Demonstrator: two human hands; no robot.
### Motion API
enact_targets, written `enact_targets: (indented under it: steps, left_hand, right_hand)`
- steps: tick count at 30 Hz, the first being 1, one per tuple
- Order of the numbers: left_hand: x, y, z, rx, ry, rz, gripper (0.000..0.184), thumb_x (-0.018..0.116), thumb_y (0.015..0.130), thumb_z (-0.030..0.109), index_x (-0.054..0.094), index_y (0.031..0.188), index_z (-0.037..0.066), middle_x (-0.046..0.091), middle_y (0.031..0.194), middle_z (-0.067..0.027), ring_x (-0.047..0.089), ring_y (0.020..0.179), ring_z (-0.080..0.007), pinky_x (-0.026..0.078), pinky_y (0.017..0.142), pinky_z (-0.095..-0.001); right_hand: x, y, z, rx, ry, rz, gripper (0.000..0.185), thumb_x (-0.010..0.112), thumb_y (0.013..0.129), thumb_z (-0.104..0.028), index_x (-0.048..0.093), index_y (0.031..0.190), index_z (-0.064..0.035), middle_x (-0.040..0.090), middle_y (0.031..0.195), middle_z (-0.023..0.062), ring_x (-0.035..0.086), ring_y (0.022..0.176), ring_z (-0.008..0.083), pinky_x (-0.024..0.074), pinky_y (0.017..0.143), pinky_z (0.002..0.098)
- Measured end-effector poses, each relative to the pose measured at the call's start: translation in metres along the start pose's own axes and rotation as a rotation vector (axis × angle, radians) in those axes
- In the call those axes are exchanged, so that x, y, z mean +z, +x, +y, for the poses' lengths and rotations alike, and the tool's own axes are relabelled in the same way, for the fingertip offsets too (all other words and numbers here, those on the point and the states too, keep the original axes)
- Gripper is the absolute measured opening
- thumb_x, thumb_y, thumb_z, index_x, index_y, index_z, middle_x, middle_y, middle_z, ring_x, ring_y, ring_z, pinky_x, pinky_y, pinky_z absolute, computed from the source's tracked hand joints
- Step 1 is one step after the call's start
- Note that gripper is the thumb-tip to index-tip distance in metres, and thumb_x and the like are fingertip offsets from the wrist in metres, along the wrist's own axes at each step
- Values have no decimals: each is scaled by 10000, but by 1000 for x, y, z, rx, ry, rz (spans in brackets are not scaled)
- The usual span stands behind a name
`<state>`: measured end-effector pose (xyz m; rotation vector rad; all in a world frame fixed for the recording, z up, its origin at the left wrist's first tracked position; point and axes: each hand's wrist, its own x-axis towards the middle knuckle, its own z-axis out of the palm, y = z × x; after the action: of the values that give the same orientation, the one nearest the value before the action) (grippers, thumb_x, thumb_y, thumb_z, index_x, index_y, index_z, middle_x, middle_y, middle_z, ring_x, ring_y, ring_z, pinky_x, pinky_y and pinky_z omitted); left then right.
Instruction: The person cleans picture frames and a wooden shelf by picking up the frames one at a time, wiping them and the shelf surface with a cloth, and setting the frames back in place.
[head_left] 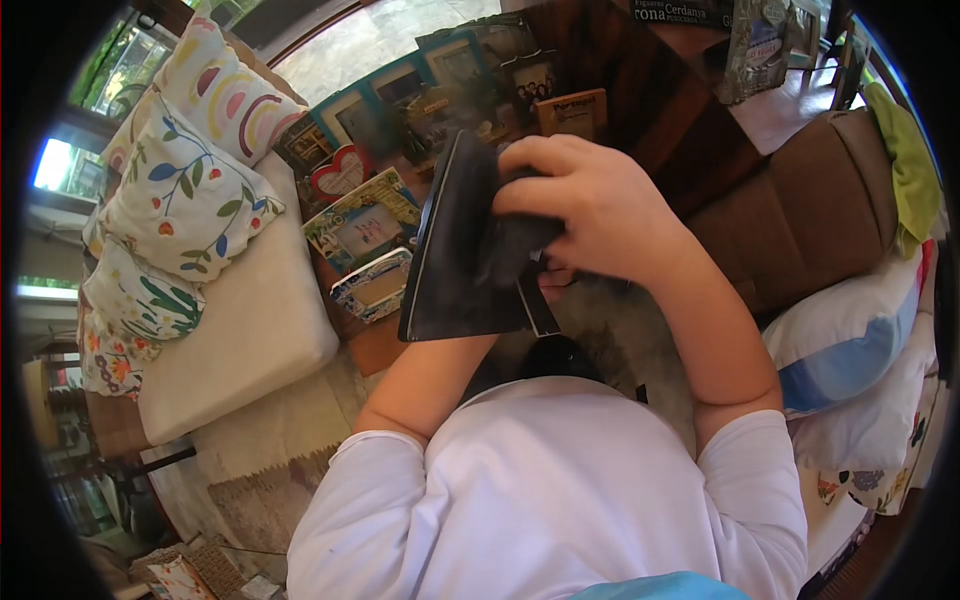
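Right hand point(610, 195) bent over a dark, soft-looking bundle point(522, 240), its fingers curled on it and, we judge, pressing it to the near face of a black panel point(445, 275). Left hand point(556, 281) mostly behind that panel; we take the sliver of fingers at its right side to be the left's, but how it grips we can't make out. The panel is off the worktop point(665, 110), tilted before the chest, probably so that the left bears it while the right gets at its surface. A narrow strip point(538, 308) at the lower right may be a stand leg, which would make this the back of a picture frame; blur and black on black leave us unsure. Beyond, the worktop carries a red heart point(340, 176), a colourful frame point(400, 200), a patterned frame point(372, 284) and blue-edged frames point(350, 120), leaning upright, we suppose for viewing. A wooden block point(572, 113) reads "Portugal". Cushions point(195, 200) lie at left, a brown seat point(795, 210) at right. We note the panel's far face turned away and the room's edges cropped by the dark lens rim.
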<state>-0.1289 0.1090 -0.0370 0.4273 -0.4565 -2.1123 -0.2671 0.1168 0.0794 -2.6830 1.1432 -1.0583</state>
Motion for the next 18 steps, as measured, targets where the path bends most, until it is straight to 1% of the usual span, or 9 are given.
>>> enact_targets:
  steps: [4,5,7,9,11,13,15,16,18]
  left_hand:
    - [-10,-3,11,-155,-207,-105,305,471,887,327,481,994,42,505,836,-59,479,704,-173,436,614,-292]
    - [-14,-3,15,-213,-266,-137,302,471,887,325,481,991,41,504,834,-59,480,705,-173,437,616,-292]
    - [-19,-3,17,-282,-317,-177,297,471,888,321,480,987,41,503,829,-59,481,709,-173,438,620,-293]
    - [-20,1,12,-286,-311,-166,293,470,888,317,480,982,40,502,825,-59,483,712,-173,440,623,-293]
    - [-17,3,3,-233,-268,-131,288,470,889,313,479,977,39,501,820,-59,484,716,-173,441,627,-294]
    - [-16,2,0,-159,-206,-77,284,470,889,309,478,973,38,500,816,-59,486,719,-173,443,630,-294]
    - [-21,-1,6,-170,-240,-79,279,469,890,305,477,968,38,499,812,-58,488,722,-173,444,634,-295]
    - [-24,-1,9,-174,-250,-86,277,469,890,303,477,966,37,499,809,-58,488,724,-173,445,635,-295]
    - [-27,3,11,-181,-258,-95,272,469,890,299,476,961,36,498,805,-58,490,727,-173,446,639,-296]
  right_hand:
    - [3,-8,-35,-25,143,-302,323,743,516,-185,634,815,-129,566,940,25,566,787,248,492,662,345]
    - [2,-8,-42,-101,64,-392,290,737,546,-215,630,800,-124,570,945,22,570,782,235,492,657,353]
    - [-2,-10,-25,-100,295,-376,307,732,560,-194,639,838,-101,575,955,42,577,805,249,492,687,345]
    - [-15,-7,2,-20,509,-148,333,712,576,-131,643,897,-75,576,968,75,588,851,247,484,734,329]
    - [-12,-12,25,221,431,81,356,652,599,11,621,953,-19,569,1016,112,592,903,234,469,790,316]
    - [11,-27,32,377,295,38,370,636,645,-58,595,1011,-36,556,1060,147,582,899,344,484,786,364]
    - [32,-41,11,536,272,-63,420,641,673,-79,551,1081,-41,513,1141,141,570,927,349,491,775,385]
    - [40,-49,6,428,107,7,447,642,673,-86,526,1101,-40,486,1169,126,556,953,349,501,754,399]
    - [45,-64,-11,427,-2,-107,432,640,666,-73,533,1082,-33,492,1156,115,549,971,348,503,746,392]
